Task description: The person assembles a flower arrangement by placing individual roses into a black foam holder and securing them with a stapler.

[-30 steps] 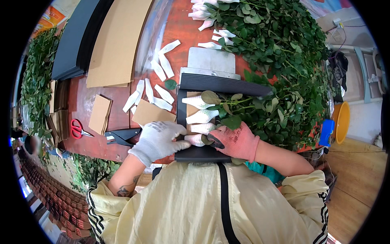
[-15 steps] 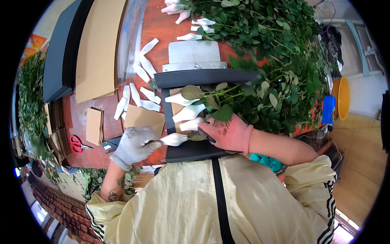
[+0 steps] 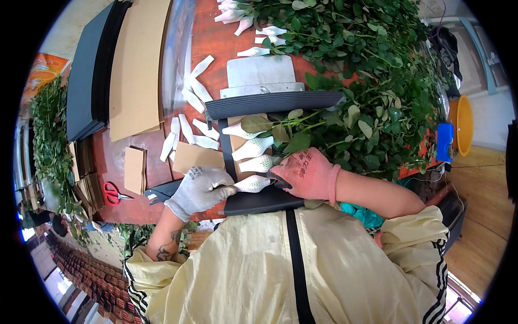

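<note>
1. The left hand, in a grey glove, pinched the tip of a netted bud on the black tray.
2. The bud lay between both hands, its long axis running left to right; its stem end went under the right hand.
3. The right hand, in a pink glove, was closed over that stem.
4. The bud looked white, wrapped in mesh, the nearest of four lying side by side.
5. Red scissors lay on the surface, well to the left.
</note>
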`<action>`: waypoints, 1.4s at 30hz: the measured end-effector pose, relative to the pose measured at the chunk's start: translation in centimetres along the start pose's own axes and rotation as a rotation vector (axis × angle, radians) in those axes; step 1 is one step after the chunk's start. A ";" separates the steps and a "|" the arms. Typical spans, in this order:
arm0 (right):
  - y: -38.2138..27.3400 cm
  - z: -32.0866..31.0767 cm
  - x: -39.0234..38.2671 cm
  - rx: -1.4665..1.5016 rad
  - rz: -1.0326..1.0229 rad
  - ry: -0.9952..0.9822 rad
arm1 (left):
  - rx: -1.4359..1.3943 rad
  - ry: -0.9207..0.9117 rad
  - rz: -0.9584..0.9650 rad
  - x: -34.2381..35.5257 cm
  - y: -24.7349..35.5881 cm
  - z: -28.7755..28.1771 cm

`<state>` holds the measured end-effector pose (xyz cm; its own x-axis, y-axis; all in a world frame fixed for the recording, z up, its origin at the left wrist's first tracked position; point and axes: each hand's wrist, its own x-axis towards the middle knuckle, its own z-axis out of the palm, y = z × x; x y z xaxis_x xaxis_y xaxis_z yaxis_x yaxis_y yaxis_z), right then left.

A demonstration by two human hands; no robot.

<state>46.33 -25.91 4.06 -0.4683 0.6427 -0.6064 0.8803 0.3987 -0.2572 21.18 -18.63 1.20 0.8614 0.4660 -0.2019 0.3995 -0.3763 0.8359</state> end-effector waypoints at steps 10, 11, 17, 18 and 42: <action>0.9 1.9 -0.3 0.020 -0.032 0.110 | 0.034 0.282 -0.581 -7.5 -2.6 -6.2; 1.0 3.0 -0.2 0.000 -0.105 0.350 | 0.029 0.290 -0.585 -6.7 -2.1 -5.7; 0.7 1.6 -0.9 -0.109 -0.176 0.422 | -0.029 0.231 -0.420 -0.3 0.9 0.1; 0.6 1.6 -0.9 -0.117 -0.171 0.413 | -0.055 0.225 -0.502 0.6 0.6 0.9; 0.6 0.9 0.5 -0.123 -0.274 0.306 | 0.196 0.372 -0.308 0.2 2.8 0.7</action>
<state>46.68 -25.93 2.89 -0.7013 0.6590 -0.2720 0.7129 0.6450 -0.2752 22.64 -20.14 3.16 0.5387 0.8187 -0.1987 0.6991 -0.3028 0.6477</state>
